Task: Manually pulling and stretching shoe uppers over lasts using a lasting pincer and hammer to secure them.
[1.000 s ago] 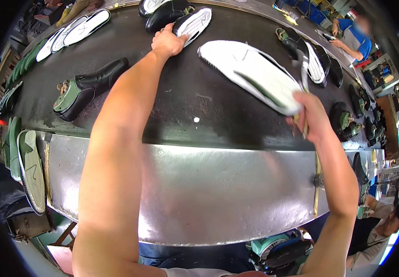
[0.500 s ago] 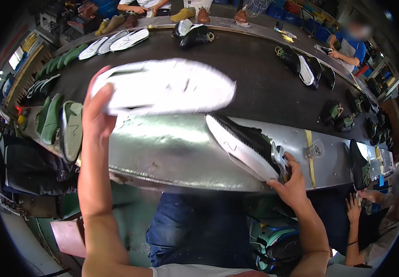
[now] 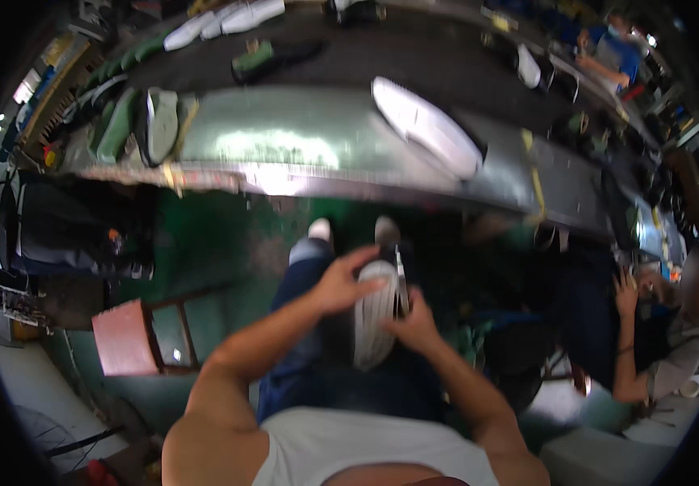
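Observation:
Above my lap, a shoe (image 3: 375,314) with a whitish, ribbed sole is held upright, sole facing up. My left hand (image 3: 343,282) grips it from the left near its far end, the thumb lying on the sole. On its right side, my right hand (image 3: 416,324) is closed round a slim silver hand tool (image 3: 400,271), which looks like pliers. The tool runs along the shoe's edge; blur hides its jaws. Another white-soled shoe (image 3: 426,128) lies on its side on the metal strip of the bench.
The metal-edged bench (image 3: 228,121) spans the far side. Green shoes (image 3: 116,125) stand at its left, a green-and-black shoe (image 3: 254,61) on the dark surface. A stool (image 3: 128,336) is at my left. A co-worker's hand (image 3: 626,292) is near on the right.
My left hand has come down from above the bench to my lap with a white-soled shoe. My right hand has drawn back from the bench shoe with the tool. The view tilts down.

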{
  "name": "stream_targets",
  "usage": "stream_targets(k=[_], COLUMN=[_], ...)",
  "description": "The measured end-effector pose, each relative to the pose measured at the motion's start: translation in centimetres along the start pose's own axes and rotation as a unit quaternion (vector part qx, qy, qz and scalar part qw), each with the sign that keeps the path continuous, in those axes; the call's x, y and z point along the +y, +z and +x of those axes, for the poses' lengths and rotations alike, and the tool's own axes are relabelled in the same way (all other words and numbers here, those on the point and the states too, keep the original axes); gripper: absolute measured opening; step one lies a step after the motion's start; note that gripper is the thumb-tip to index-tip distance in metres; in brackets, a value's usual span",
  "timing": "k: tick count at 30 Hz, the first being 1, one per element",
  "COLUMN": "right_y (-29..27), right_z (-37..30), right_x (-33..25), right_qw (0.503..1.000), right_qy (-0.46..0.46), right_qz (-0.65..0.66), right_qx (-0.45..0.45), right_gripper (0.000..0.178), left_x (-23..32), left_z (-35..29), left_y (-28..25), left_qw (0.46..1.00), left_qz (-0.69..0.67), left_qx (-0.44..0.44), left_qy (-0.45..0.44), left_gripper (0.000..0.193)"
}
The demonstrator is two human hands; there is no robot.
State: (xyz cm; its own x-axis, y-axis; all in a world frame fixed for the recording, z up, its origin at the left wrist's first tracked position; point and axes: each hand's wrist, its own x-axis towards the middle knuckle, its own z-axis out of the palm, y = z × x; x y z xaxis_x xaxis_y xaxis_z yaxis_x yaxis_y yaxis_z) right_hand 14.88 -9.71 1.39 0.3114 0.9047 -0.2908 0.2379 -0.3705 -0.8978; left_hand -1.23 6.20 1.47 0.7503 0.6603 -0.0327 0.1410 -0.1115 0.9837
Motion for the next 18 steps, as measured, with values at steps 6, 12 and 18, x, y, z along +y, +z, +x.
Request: stream_targets(k=[6,12,18], right_y=[-3.2,-4.4,-7.7], right_z=[1.9,0.0,2.5], right_x=[0.9,-3.4,-6.6], right_qw=[0.991,0.992,0.846], right_qy=[-0.009,-0.052,-0.449], right_qz=[0.118,-0.110,-0.289], right_qx=[-0.067,-0.022,-0.004], right_gripper=[0.051,0.057,0.051], left_x=[3.0,5.0,6.3], left_z=[2.7,0.7,0.4], left_y=[-3.5,0.0,1.6], left_qw=[0.959,0.986,0.979], left_qz=[-0.160,-0.031,-0.044], left_qx=[-0.226,-0.164,-0.198], left_qy=[-0.064,-0.010,0.036], left_gripper=[0.088,0.090,0.094])
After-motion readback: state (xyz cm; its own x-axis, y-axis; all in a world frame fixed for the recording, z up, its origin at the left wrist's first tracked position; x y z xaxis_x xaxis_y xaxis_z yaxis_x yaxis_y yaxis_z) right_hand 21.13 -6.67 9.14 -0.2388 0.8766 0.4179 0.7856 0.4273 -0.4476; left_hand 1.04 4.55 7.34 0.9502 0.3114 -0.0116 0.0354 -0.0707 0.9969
